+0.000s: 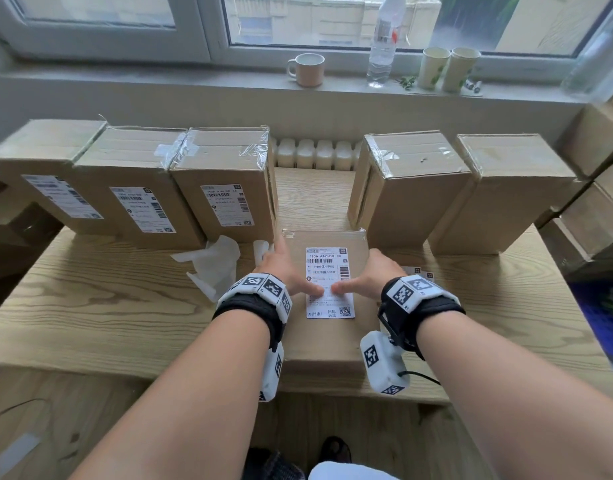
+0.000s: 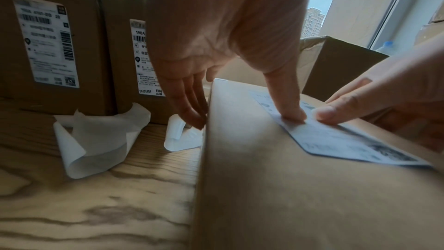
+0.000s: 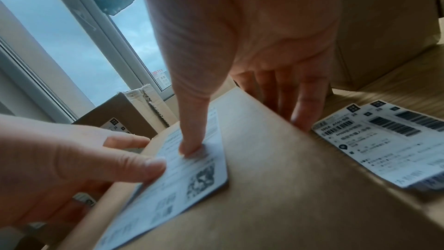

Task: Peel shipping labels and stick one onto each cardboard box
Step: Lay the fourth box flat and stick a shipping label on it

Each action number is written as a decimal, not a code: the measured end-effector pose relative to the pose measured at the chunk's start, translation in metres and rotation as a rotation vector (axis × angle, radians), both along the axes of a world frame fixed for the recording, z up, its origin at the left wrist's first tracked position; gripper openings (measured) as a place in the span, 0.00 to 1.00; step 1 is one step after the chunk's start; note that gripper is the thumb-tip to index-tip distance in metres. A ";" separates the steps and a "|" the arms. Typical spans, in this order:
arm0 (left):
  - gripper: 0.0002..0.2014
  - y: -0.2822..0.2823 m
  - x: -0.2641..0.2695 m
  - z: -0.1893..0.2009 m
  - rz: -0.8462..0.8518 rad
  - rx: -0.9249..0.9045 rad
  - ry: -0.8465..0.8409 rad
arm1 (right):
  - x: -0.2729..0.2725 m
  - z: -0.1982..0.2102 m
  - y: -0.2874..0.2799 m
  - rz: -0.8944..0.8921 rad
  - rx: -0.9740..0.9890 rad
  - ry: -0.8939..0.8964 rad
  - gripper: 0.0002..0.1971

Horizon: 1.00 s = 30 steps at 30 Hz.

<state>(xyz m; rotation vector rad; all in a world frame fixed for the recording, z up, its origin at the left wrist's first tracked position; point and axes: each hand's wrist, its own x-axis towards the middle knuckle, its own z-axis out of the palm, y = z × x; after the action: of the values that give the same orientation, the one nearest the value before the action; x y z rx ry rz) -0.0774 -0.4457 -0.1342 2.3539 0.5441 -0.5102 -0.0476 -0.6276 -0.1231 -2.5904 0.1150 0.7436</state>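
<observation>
A cardboard box (image 1: 327,341) lies flat at the table's front centre with a white shipping label (image 1: 329,263) on its top face. My left hand (image 1: 293,273) and right hand (image 1: 374,273) lie over its left and right edges. Both thumbs press the label's middle, tips almost touching. The left wrist view shows my left thumb (image 2: 290,109) on the label (image 2: 348,140), the straight fingers down the box's side. In the right wrist view my right thumb (image 3: 192,140) presses the label (image 3: 190,182). Three labelled boxes (image 1: 142,202) stand back left, two bare ones (image 1: 409,188) back right.
Curled backing papers (image 1: 215,265) lie left of the box. A small stack of unpeeled labels (image 3: 384,145) lies right of it. A mug (image 1: 306,69), bottle (image 1: 383,43) and paper cups (image 1: 448,69) stand on the windowsill. More cartons (image 1: 602,202) are piled at the far right.
</observation>
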 end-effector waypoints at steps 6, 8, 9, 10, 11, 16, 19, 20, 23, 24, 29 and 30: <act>0.80 0.001 -0.014 0.000 -0.222 0.000 0.129 | -0.014 -0.003 -0.002 -0.056 0.058 0.033 0.58; 0.80 0.003 -0.018 0.000 -0.270 0.019 0.144 | -0.020 -0.001 -0.003 -0.050 0.064 0.062 0.63; 0.80 0.003 -0.019 0.001 -0.273 0.020 0.145 | -0.022 -0.001 -0.003 -0.036 0.071 0.086 0.67; 0.80 0.004 -0.019 0.001 -0.271 0.015 0.145 | -0.023 -0.001 -0.003 -0.025 0.081 0.111 0.71; 0.80 0.005 -0.019 0.001 -0.260 0.005 0.147 | -0.025 0.000 -0.004 -0.023 0.098 0.132 0.74; 0.80 0.012 -0.021 -0.002 -0.163 -0.078 0.150 | -0.031 -0.001 -0.008 -0.069 0.113 0.121 0.61; 0.79 0.015 -0.022 -0.001 -0.140 -0.112 0.128 | -0.035 0.007 -0.009 -0.065 0.135 0.135 0.46; 0.79 0.016 -0.022 -0.001 -0.140 -0.119 0.121 | -0.035 0.009 -0.009 -0.051 0.148 0.139 0.40; 0.75 0.019 -0.020 0.000 -0.116 -0.161 0.063 | -0.035 0.012 -0.008 -0.074 0.201 0.131 0.26; 0.69 0.021 -0.018 0.002 -0.092 -0.183 0.052 | -0.033 0.014 -0.007 -0.106 0.183 0.120 0.27; 0.25 0.026 -0.015 0.049 0.036 -0.242 0.004 | -0.016 0.042 -0.003 -0.177 0.084 -0.053 0.31; 0.15 0.027 -0.012 0.057 0.063 -0.260 -0.032 | -0.011 0.049 -0.003 -0.185 0.103 -0.081 0.28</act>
<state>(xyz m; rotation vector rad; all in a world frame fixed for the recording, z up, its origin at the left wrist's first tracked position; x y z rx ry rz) -0.0893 -0.4184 -0.0773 2.0883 0.5039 -0.4827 -0.0590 -0.6305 -0.0744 -2.4677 0.2800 0.5619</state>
